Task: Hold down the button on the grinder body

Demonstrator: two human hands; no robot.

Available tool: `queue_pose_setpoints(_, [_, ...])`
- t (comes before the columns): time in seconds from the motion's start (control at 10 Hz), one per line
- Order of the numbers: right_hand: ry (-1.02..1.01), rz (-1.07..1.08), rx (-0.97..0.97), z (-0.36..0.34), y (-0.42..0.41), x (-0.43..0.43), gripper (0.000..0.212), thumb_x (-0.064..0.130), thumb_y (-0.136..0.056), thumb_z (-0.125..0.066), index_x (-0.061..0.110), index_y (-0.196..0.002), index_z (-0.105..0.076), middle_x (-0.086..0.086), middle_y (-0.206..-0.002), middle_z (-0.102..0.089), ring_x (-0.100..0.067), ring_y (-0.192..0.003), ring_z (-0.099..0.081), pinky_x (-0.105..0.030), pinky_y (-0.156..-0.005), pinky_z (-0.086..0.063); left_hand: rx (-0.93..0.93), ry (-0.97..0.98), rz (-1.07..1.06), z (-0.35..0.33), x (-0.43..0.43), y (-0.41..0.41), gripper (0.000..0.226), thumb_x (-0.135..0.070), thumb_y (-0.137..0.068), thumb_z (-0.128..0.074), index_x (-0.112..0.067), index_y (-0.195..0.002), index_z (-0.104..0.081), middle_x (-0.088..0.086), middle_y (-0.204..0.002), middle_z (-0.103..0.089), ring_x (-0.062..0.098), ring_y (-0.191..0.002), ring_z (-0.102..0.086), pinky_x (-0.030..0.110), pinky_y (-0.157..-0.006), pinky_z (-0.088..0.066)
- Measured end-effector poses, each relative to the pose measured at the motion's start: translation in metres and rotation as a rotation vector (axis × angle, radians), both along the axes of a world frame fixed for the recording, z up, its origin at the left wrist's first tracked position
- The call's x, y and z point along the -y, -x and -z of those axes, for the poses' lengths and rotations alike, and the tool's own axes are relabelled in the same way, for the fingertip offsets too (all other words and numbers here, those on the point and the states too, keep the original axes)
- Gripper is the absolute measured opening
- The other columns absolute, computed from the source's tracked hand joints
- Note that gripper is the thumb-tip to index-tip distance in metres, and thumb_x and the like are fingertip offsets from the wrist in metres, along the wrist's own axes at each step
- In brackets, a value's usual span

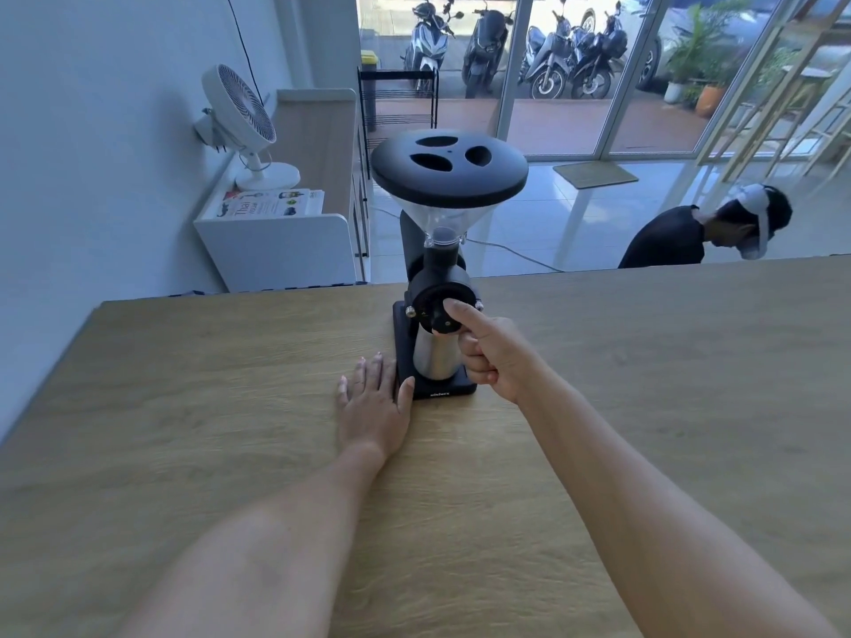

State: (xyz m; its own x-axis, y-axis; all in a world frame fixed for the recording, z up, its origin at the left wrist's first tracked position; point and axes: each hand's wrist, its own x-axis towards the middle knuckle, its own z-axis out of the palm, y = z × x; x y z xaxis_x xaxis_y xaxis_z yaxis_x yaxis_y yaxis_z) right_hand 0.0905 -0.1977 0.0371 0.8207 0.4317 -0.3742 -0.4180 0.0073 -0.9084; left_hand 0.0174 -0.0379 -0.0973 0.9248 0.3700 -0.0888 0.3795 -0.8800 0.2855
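Your right hand [488, 356] lays its forefinger on the dial [433, 310] of the coffee grinder [449, 177]. The other fingers are curled and the thumb is hidden, so a pinch cannot be told. Just left, your left hand [373, 398] lies flat on the table [184, 407], thumb against the grinder's base.

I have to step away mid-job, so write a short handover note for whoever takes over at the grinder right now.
Left hand: flat on the table, thumb against the base of the grinder.
Right hand: thumb and curled fingers pinch the front dial.
Things: grinder upright near the table's far edge; steel cup on the base under the dial; lid on the hopper, which looks empty.
Done: cup and lid in place.
Left: probably finish setting the dial; its mark is too small to read.
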Motion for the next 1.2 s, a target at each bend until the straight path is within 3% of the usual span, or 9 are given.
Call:
queue_pose_setpoints(0.1, [0.019, 0.015, 0.016, -0.0014, -0.0021, 0.0005, 0.035, 0.044, -0.086, -0.072, 0.017, -0.072, -0.055, 0.008, -0.044, -0.027, -0.007, -0.035, -0.019, -0.018, -0.036, -0.013, 0.008, 0.002, -0.004, -0.0005, 0.0006, -0.0004, 0.065, -0.059, -0.098, -0.003, -0.032, -0.157, -0.008, -0.009, -0.166, 0.0, 0.013, -0.152, 0.009, 0.044, -0.122, 0.006])
queue_pose_setpoints(0.4, [0.071, 0.012, 0.059, -0.0058, -0.0016, 0.0003, 0.036, 0.042, -0.088, -0.072, 0.018, -0.073, -0.05, 0.007, -0.043, -0.031, -0.007, -0.035, -0.022, -0.019, -0.034, -0.016, -0.003, -0.015, -0.004, -0.0023, 0.0019, -0.0004, 0.065, -0.059, -0.098, -0.003, -0.031, -0.157, -0.007, -0.009, -0.166, 0.001, 0.014, -0.152, 0.009, 0.044, -0.122, 0.005])
queue_pose_setpoints(0.8, [0.05, 0.049, 0.069, -0.0057, 0.0022, -0.0024, 0.035, 0.04, -0.087, -0.073, 0.017, -0.071, -0.053, 0.007, -0.043, -0.033, -0.007, -0.034, -0.022, -0.02, -0.035, -0.015, -0.008, -0.023, -0.006, -0.0025, 0.0019, -0.0005, 0.066, -0.059, -0.098, -0.003, -0.031, -0.157, -0.007, -0.009, -0.166, 0.001, 0.013, -0.152, 0.009, 0.045, -0.123, 0.005])
queue_pose_setpoints(1.0, [0.029, 0.094, 0.067, -0.0071, 0.0057, -0.0052, 0.04, 0.037, -0.088, -0.074, 0.022, -0.054, -0.059, 0.007, -0.043, -0.032, -0.007, -0.034, -0.021, -0.019, -0.036, -0.013, 0.003, -0.012, -0.01, -0.0024, 0.0017, 0.0003, 0.065, -0.059, -0.098, -0.004, -0.031, -0.157, -0.01, -0.009, -0.166, -0.001, 0.014, -0.152, 0.008, 0.045, -0.123, 0.003])
queue_pose_setpoints(1.2, [0.063, 0.121, 0.095, -0.0078, 0.0067, -0.007, 0.035, 0.036, -0.087, -0.075, 0.017, -0.07, -0.051, 0.007, -0.042, -0.033, -0.007, -0.032, -0.022, -0.019, -0.033, -0.016, 0.0, -0.017, -0.006, -0.0032, 0.0017, 0.0005, 0.066, -0.059, -0.098, -0.003, -0.031, -0.157, -0.009, -0.008, -0.166, -0.001, 0.014, -0.152, 0.008, 0.045, -0.123, 0.003])
